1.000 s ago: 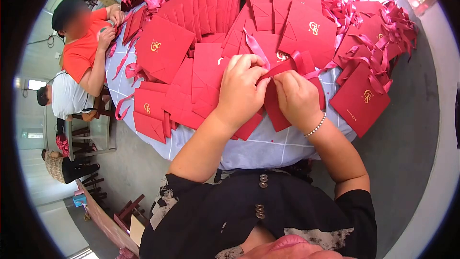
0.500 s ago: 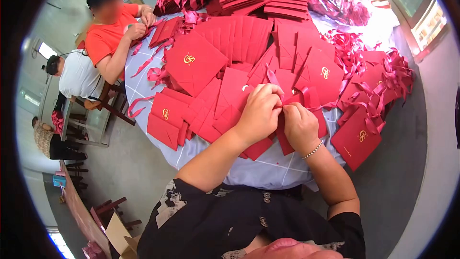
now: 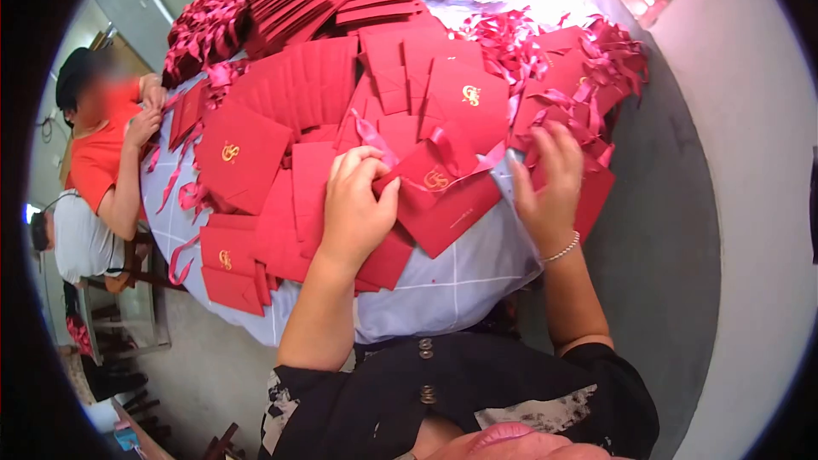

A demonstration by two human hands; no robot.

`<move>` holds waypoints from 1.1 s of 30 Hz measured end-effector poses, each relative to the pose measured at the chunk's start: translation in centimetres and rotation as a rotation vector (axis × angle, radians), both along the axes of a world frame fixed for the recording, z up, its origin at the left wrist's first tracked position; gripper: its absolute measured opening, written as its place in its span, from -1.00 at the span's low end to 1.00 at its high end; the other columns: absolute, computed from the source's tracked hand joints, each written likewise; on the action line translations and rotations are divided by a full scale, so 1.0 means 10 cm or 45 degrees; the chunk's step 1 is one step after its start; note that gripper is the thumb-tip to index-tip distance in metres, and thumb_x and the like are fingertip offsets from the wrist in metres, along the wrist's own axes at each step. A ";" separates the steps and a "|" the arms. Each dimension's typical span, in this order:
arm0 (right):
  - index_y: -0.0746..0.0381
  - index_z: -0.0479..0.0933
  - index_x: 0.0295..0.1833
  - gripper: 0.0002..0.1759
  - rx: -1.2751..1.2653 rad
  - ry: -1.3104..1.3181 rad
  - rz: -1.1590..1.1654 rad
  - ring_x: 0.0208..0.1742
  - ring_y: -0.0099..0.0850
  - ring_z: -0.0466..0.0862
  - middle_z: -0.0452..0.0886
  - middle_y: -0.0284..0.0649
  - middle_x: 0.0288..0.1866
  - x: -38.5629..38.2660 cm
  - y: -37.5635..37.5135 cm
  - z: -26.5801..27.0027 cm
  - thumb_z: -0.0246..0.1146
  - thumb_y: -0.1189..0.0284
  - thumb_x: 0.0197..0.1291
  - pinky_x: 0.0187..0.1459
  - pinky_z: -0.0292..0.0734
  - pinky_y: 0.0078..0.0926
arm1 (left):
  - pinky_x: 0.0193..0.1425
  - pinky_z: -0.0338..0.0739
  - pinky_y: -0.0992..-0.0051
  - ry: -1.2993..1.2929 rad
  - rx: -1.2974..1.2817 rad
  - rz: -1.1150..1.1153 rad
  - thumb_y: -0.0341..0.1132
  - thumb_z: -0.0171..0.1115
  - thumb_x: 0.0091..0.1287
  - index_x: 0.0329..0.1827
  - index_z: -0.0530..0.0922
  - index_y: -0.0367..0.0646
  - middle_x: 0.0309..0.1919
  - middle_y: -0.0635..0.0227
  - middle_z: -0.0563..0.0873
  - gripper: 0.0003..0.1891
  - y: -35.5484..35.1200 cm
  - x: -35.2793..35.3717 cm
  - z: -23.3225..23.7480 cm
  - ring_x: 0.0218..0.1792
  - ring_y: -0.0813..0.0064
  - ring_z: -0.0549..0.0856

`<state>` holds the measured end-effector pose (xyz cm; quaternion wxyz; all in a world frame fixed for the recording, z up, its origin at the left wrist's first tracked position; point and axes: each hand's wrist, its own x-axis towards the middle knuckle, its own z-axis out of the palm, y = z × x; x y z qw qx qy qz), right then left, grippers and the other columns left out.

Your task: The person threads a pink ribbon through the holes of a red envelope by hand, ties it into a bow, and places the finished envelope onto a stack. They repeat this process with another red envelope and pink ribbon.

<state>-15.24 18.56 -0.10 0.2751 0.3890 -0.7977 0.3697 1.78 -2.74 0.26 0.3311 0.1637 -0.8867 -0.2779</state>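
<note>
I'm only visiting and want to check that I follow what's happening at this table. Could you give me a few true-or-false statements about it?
1. The left hand grips a red envelope with a gold emblem. True.
2. The right hand is closed in a fist. False: it lies open, spread on the ribboned envelopes at that side.
3. The bracelet is on the left wrist. False: it is on the right wrist.
4. A person in an orange shirt sits at the table. True.
</note>
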 end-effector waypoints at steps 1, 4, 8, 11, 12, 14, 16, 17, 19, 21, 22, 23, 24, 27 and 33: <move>0.26 0.45 0.38 -0.28 0.119 0.068 -0.194 0.50 0.10 0.33 0.37 0.13 0.46 -0.17 0.21 -0.05 0.50 0.33 0.11 0.47 0.24 0.02 | 0.08 0.55 0.33 -0.004 0.027 0.004 -0.50 0.41 0.17 -0.29 0.59 -0.29 -0.01 0.18 0.68 -0.85 0.00 0.00 0.00 0.01 0.16 0.62; 0.30 0.18 0.57 0.07 0.207 -0.081 -0.701 0.54 0.22 0.22 0.18 0.30 0.53 -0.55 0.81 -0.36 0.57 0.14 0.06 0.52 0.15 0.07 | 0.10 0.53 0.25 0.045 0.071 -0.045 -0.50 0.40 0.14 -0.31 0.56 -0.31 -0.06 0.11 0.66 -0.84 0.01 0.00 0.04 -0.01 0.09 0.63; 0.38 0.09 0.61 0.20 -0.532 -1.283 -0.167 0.33 0.08 0.56 0.45 0.28 0.38 -0.85 1.10 -0.48 0.63 0.13 0.01 0.34 0.48 -0.08 | 0.03 0.52 0.31 0.038 0.154 -0.093 -0.50 0.39 0.16 -0.31 0.55 -0.31 -0.06 0.14 0.67 -0.84 0.05 -0.01 0.02 -0.08 0.16 0.63; 0.41 0.26 0.51 0.09 -0.358 -0.987 -0.279 0.21 -0.09 0.68 0.58 0.15 0.29 -1.06 1.06 -0.58 0.65 0.17 -0.04 0.24 0.58 -0.23 | 0.09 0.54 0.35 -0.033 0.152 -0.089 -0.51 0.40 0.19 -0.30 0.56 -0.29 0.01 0.18 0.69 -0.86 0.06 0.00 0.05 -0.02 0.22 0.65; 0.42 0.33 0.47 0.05 -0.233 -0.763 -0.327 0.23 -0.10 0.67 0.59 0.13 0.30 -1.10 1.00 -0.53 0.65 0.17 -0.05 0.26 0.57 -0.25 | 0.09 0.54 0.35 -0.031 0.136 -0.094 -0.51 0.40 0.19 -0.30 0.56 -0.29 0.01 0.18 0.69 -0.86 0.05 0.00 0.05 -0.02 0.22 0.65; 0.42 0.40 0.42 0.00 -0.102 -0.717 -0.353 0.26 -0.14 0.66 0.62 0.09 0.27 -1.15 0.89 -0.45 0.66 0.16 -0.08 0.28 0.55 -0.30 | 0.03 0.53 0.31 0.007 0.122 -0.113 -0.50 0.40 0.16 -0.31 0.56 -0.32 -0.04 0.15 0.68 -0.85 0.05 -0.02 0.05 -0.09 0.19 0.64; 0.41 0.33 0.48 0.10 -0.113 -0.804 -0.281 0.31 -0.11 0.64 0.62 0.11 0.28 -1.22 0.74 -0.46 0.67 0.11 -0.10 0.29 0.54 -0.28 | 0.04 0.54 0.30 0.023 0.106 -0.123 -0.50 0.40 0.17 -0.31 0.57 -0.32 -0.04 0.15 0.69 -0.85 0.05 -0.02 0.05 -0.09 0.18 0.65; 0.41 0.31 0.49 0.12 -0.118 -0.881 -0.231 0.32 -0.10 0.63 0.60 0.12 0.30 -1.25 0.70 -0.45 0.67 0.09 -0.10 0.29 0.54 -0.28 | 0.04 0.54 0.30 0.015 0.095 -0.127 -0.50 0.40 0.16 -0.31 0.57 -0.32 -0.04 0.15 0.69 -0.85 0.06 -0.02 0.06 -0.09 0.18 0.65; 0.41 0.24 0.53 0.18 -0.087 -0.879 -0.262 0.31 -0.17 0.63 0.59 0.09 0.32 -1.32 0.61 -0.39 0.70 0.17 -0.13 0.28 0.55 -0.32 | 0.04 0.55 0.30 0.005 0.081 -0.130 -0.51 0.40 0.16 -0.30 0.57 -0.32 -0.04 0.14 0.69 -0.85 0.05 -0.01 0.05 -0.09 0.17 0.66; 0.39 0.19 0.56 0.22 -0.278 -1.075 -0.072 0.30 -0.23 0.62 0.58 0.04 0.32 -1.33 0.53 -0.33 0.74 0.32 -0.19 0.29 0.55 -0.34 | 0.04 0.55 0.30 -0.001 0.088 -0.125 -0.51 0.41 0.16 -0.30 0.57 -0.32 -0.04 0.13 0.69 -0.85 0.05 -0.01 0.05 -0.09 0.17 0.66; 0.39 0.19 0.56 0.22 -0.282 -1.070 -0.073 0.30 -0.23 0.62 0.58 0.04 0.32 -1.32 0.50 -0.32 0.74 0.32 -0.19 0.29 0.55 -0.34 | 0.04 0.55 0.30 -0.009 0.102 -0.121 -0.51 0.41 0.15 -0.30 0.58 -0.32 -0.05 0.13 0.69 -0.85 0.05 -0.01 0.05 -0.08 0.17 0.66; 0.38 0.17 0.56 0.23 -0.337 -1.156 -0.069 0.28 -0.24 0.62 0.58 0.02 0.32 -1.31 0.48 -0.30 0.74 0.38 -0.22 0.29 0.55 -0.33 | 0.04 0.55 0.30 -0.004 0.099 -0.124 -0.51 0.41 0.15 -0.30 0.58 -0.32 -0.05 0.13 0.69 -0.85 0.05 -0.01 0.05 -0.08 0.17 0.66; 0.37 0.16 0.56 0.25 -0.391 -1.240 -0.062 0.27 -0.24 0.62 0.58 0.00 0.31 -1.32 0.46 -0.29 0.75 0.45 -0.25 0.29 0.55 -0.33 | 0.04 0.55 0.30 0.005 0.090 -0.134 -0.51 0.41 0.16 -0.30 0.58 -0.32 -0.05 0.13 0.69 -0.85 0.05 -0.01 0.04 -0.08 0.16 0.67; 0.39 0.22 0.48 0.12 -0.696 -1.225 0.070 0.23 -0.27 0.63 0.58 -0.02 0.27 -1.47 0.52 -0.43 0.71 0.52 -0.21 0.27 0.55 -0.34 | 0.05 0.56 0.30 0.005 0.088 -0.143 -0.50 0.41 0.16 -0.30 0.58 -0.32 -0.05 0.12 0.69 -0.85 0.03 -0.03 0.02 -0.07 0.16 0.67; 0.36 0.50 0.17 -0.31 -0.926 -1.098 -0.098 -0.07 -0.36 0.73 0.72 -0.16 -0.02 -2.11 0.64 -0.30 0.64 0.57 -0.10 0.00 0.66 -0.40 | 0.05 0.57 0.30 -0.037 0.107 -0.138 -0.50 0.41 0.16 -0.30 0.57 -0.32 -0.06 0.11 0.70 -0.84 0.04 -0.02 0.02 -0.07 0.14 0.68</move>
